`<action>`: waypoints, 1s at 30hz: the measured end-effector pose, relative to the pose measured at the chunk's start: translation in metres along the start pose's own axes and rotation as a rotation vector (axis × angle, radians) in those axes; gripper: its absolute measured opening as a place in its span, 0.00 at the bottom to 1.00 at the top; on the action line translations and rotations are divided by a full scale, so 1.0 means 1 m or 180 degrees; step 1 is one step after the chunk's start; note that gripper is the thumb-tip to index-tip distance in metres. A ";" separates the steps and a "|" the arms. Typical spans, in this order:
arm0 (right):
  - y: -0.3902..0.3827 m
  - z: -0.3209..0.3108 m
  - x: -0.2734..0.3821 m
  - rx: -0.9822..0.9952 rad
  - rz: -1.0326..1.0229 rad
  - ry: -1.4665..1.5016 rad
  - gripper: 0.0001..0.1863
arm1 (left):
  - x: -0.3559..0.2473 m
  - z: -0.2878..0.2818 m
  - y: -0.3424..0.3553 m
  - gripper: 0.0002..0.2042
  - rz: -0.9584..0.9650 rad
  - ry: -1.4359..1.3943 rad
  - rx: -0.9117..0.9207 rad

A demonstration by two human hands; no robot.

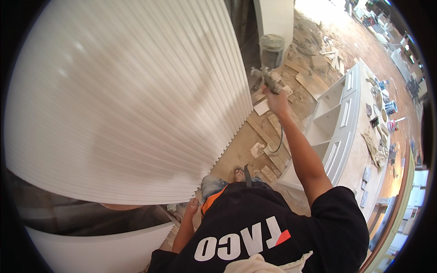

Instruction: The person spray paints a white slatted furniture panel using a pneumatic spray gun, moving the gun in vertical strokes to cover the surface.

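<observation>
My right hand (276, 101) is stretched far out and closed around a spray gun (271, 83). The gun's cup (272, 51), dirty and cylindrical, stands above it, and a thin hose (278, 144) hangs below. Left of the gun, a large white ribbed panel (132, 100) with closely spaced grooves fills much of the view. My left hand (192, 207) is low beside the panel's near corner, its fingers curled. Whether those fingers grip the panel's edge or something small is hidden.
Wood offcuts and scraps (273, 125) litter the floor around my foot (239, 174). A white drawer cabinet (341, 123) stands to the right, with cans (390, 107) and rags (374, 148) on top. Another white panel (100, 248) lies at lower left; a pale board (278, 18) stands beyond the gun.
</observation>
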State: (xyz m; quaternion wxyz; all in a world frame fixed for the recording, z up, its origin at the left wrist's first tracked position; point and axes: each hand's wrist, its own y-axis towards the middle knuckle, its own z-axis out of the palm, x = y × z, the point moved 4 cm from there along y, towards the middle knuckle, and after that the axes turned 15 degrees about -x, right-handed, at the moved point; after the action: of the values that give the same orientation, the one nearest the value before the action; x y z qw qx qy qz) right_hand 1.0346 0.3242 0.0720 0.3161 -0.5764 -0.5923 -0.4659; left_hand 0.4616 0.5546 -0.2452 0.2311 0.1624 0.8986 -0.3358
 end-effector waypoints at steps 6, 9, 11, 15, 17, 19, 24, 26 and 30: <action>-0.063 0.019 -0.025 0.0543 0.0015 0.0455 0.18 | -0.047 -0.005 0.001 0.23 0.0094 -0.0022 0.0493; -0.082 0.019 -0.061 0.0451 0.0318 0.0248 0.18 | -0.008 0.009 0.040 0.21 0.0928 0.0297 0.0703; -0.094 0.009 -0.076 0.0173 0.0537 -0.0009 0.18 | 0.000 0.002 0.063 0.21 0.1569 0.0775 0.0672; -0.123 -0.037 -0.156 -0.0910 0.1077 -0.0271 0.18 | -0.055 -0.015 0.091 0.21 0.1494 0.0923 0.0978; -0.134 -0.062 -0.185 -0.1338 0.1297 -0.0572 0.19 | -0.096 -0.026 0.104 0.21 0.0952 0.0921 0.1080; -0.153 -0.097 -0.221 -0.1773 0.1485 -0.1268 0.21 | -0.098 -0.028 0.149 0.21 0.0741 0.0922 0.1251; -0.168 -0.165 -0.239 -0.3035 0.2073 -0.1967 0.24 | -0.178 -0.018 0.198 0.25 0.0656 0.1111 0.1228; -0.170 -0.183 -0.248 -0.3257 0.2309 -0.2221 0.24 | -0.209 -0.006 0.217 0.25 0.0906 0.1308 0.1248; -0.142 -0.203 -0.246 -0.3551 0.2382 -0.2259 0.23 | -0.283 0.023 0.221 0.27 0.1075 0.0997 0.1325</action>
State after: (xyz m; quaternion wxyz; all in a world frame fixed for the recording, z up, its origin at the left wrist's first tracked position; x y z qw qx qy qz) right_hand 0.8961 0.0568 -0.1044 -0.0947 -0.9286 -0.1000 -0.3446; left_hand 0.8057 0.6598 -0.2290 0.1040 0.4031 0.7955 -0.4404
